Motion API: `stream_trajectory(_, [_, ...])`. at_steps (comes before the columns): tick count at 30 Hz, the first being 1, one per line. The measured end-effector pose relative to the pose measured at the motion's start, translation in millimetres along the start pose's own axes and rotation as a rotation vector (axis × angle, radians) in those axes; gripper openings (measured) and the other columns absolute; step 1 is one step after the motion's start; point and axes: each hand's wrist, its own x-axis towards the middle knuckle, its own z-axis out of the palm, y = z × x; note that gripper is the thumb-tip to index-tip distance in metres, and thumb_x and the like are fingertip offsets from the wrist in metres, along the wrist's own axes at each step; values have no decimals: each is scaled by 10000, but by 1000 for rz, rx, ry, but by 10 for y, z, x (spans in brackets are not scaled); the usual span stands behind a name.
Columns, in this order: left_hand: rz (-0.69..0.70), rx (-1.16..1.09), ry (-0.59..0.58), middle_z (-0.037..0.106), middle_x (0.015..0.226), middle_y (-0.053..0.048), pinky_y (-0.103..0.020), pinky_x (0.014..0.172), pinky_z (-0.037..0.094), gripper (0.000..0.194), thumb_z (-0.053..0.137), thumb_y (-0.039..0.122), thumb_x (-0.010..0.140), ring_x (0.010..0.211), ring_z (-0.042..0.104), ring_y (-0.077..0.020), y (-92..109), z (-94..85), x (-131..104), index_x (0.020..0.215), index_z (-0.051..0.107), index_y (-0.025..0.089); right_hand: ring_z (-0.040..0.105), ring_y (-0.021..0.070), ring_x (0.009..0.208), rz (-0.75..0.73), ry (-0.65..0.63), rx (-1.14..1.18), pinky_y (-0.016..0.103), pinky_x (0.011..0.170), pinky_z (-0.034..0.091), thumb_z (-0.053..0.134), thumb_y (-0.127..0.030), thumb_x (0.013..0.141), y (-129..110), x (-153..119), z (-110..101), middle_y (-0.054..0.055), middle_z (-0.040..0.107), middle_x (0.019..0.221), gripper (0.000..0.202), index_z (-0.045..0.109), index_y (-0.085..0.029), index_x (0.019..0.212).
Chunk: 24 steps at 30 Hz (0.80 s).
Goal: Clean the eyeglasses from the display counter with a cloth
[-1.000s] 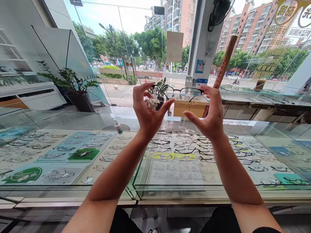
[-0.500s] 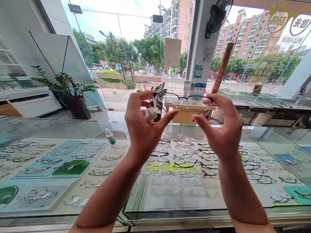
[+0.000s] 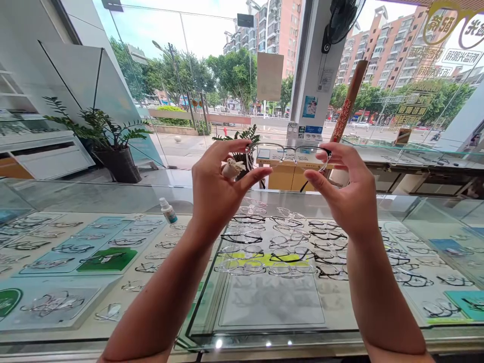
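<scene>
A pair of thin-rimmed glasses (image 3: 289,149) is held up level in front of me, above the display case. My left hand (image 3: 223,186) grips its left end between fingers and thumb; a crumpled white cloth (image 3: 231,169) is also tucked in that palm. At the right end, my right hand (image 3: 344,186) pinches the frame near the hinge, thumb below. The temples point away from me, their dark tips showing beneath the lenses.
Under my forearms, a glass display case (image 3: 272,330) holds rows of glasses (image 3: 291,254). A small spray bottle (image 3: 168,210) stands at the left. Beyond are potted plants (image 3: 117,161), a wooden counter (image 3: 287,177) and a wall fan (image 3: 342,22).
The glasses have tilted slightly, and their top rim now looks more silvery. My left hand has shifted a little left. The view has moved slightly.
</scene>
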Motion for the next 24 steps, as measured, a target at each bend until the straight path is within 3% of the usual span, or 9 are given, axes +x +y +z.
stream_trajectory(13, [70,45,89,797,1131,-68,-396,865,620,583,917,667,812,1020,756,-241,-6,82,-51,1213,753,277,754,366,1298,106,-82,-2,646,1126,587,745,-698,965,63,-6,-6,118,793,1422,650,679,-309,1481])
stream_trajectory(24, [13,60,88,761,1104,-80,-420,873,628,543,877,690,852,1029,732,-255,85,86,-72,1189,748,284,774,371,1269,113,-95,27,668,1121,618,746,-678,977,133,-23,18,130,803,1412,668,685,-297,1523])
